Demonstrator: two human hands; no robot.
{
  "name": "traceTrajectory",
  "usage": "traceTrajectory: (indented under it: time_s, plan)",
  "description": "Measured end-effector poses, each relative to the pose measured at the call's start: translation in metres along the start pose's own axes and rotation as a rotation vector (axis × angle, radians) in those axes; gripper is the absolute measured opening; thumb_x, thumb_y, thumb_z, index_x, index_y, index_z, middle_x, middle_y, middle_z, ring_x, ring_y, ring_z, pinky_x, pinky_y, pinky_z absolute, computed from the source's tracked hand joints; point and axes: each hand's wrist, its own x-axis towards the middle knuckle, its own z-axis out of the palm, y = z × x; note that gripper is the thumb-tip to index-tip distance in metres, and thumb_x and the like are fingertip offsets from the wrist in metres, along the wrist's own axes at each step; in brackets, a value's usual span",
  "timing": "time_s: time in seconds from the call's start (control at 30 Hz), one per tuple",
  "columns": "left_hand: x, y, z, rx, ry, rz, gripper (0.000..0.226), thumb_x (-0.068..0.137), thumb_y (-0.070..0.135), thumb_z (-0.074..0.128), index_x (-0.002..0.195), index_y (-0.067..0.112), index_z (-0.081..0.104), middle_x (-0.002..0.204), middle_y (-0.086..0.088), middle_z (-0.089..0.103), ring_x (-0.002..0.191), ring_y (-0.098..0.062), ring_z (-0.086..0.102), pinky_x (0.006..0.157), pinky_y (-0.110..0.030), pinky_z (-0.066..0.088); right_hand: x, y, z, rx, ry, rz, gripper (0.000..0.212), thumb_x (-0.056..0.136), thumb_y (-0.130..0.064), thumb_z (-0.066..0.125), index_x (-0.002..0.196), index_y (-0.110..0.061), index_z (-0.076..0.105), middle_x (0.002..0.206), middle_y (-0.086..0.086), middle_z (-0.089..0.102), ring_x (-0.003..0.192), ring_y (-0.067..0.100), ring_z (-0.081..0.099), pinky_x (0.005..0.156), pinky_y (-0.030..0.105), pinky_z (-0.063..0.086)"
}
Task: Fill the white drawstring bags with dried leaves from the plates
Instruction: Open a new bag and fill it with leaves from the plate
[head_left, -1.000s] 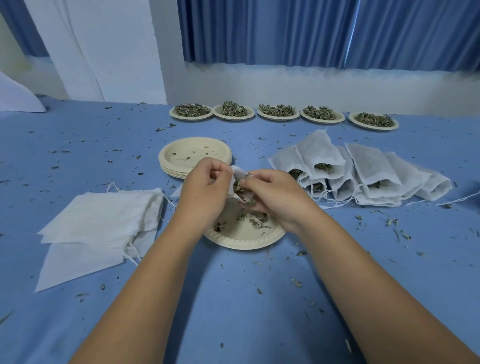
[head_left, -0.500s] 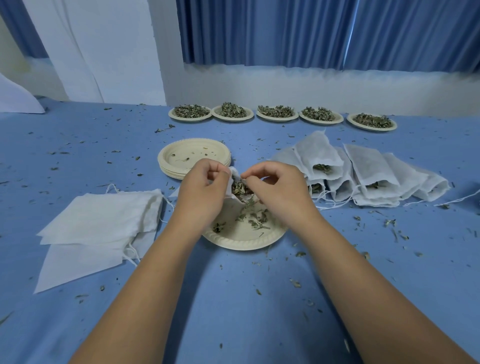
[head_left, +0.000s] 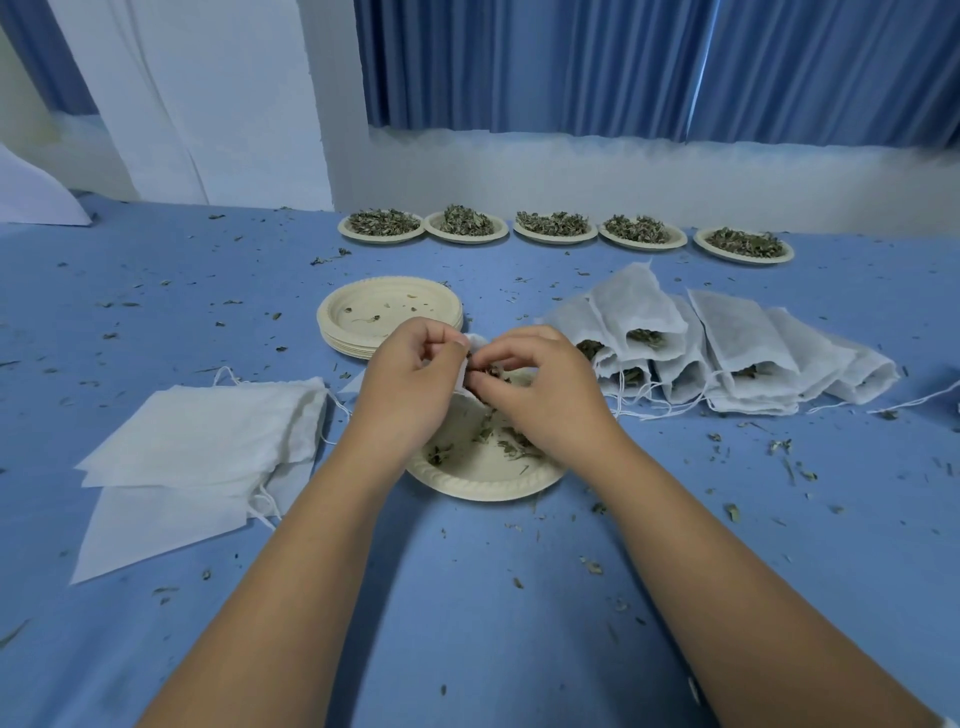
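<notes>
My left hand (head_left: 413, 376) pinches the rim of a small white drawstring bag (head_left: 470, 348), most of it hidden behind my hands. My right hand (head_left: 540, 387) pinches dried leaves at the bag's mouth. Both hands hover over a cream plate (head_left: 483, 480) with a few leaf scraps left on it. A stack of flat empty bags (head_left: 208, 441) lies at the left. Several filled bags (head_left: 717, 353) lie in a heap at the right.
A stack of empty cream plates (head_left: 389, 317) sits just beyond my hands. Several plates heaped with dried leaves (head_left: 556, 228) line the far edge by the wall. Leaf crumbs are scattered over the blue table cloth (head_left: 467, 597).
My right hand has shifted slightly left and down at the bag's mouth, its fingers curling closer onto the leaves. My left hand has kept its hold on the bag.
</notes>
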Motion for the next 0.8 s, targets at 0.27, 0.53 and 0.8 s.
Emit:
traceTrajectory:
  time_s: [0.27,0.53,0.8]
  plan:
    - [0.003,-0.004,-0.002,-0.03,0.07,-0.013,0.018,0.094,0.015,0.053,0.082,0.025,0.062,0.061,0.009,0.05,0.048,-0.008,0.038,0.048,-0.022,0.033,0.003,-0.014,-0.021,0.443,-0.17,0.58,0.008,0.095,-0.014,0.053,0.095,-0.007,0.056,0.087,0.011,0.065,0.066,0.02,0.073,0.061,0.033,0.061]
    - [0.003,-0.004,-0.002,-0.01,0.074,0.004,0.017,0.094,0.016,0.053,0.083,0.025,0.061,0.073,0.005,0.056,0.059,-0.011,0.045,0.053,-0.021,0.039,0.004,-0.012,-0.03,0.651,-0.188,0.57,0.004,0.09,0.002,0.059,0.09,0.002,0.062,0.074,0.012,0.074,0.074,0.021,0.075,0.064,0.023,0.059]
    - [0.002,-0.004,0.0,-0.004,0.061,-0.005,0.016,0.094,0.016,0.053,0.083,0.024,0.061,0.068,0.009,0.054,0.054,-0.006,0.044,0.054,-0.021,0.036,0.002,-0.01,-0.02,0.72,-0.174,0.405,0.016,0.084,0.015,0.059,0.09,0.001,0.065,0.092,0.015,0.075,0.091,0.023,0.074,0.075,0.022,0.058]
